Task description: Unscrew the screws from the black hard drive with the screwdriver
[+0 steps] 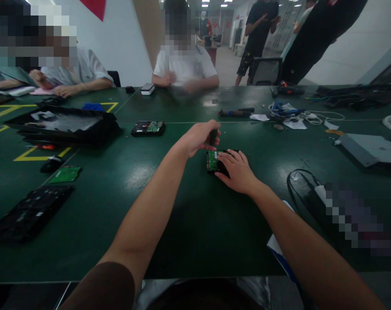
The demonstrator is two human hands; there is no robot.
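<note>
A hard drive (212,161) with a green circuit board facing up lies on the green table in front of me. My right hand (236,170) lies over its right part, fingers and thumb holding it against the table. Just above the drive's far left edge, my left hand (203,137) is closed around the dark handle of what looks like a screwdriver (213,137), held upright. The tool's tip is too small and dark to make out.
Left of me are a second drive with a board (148,128), a black tray (62,122), a loose green board (65,174) and a black plastic part (30,211). On the right stand a grey metal box (371,150) and cables (286,110). People sit across the table.
</note>
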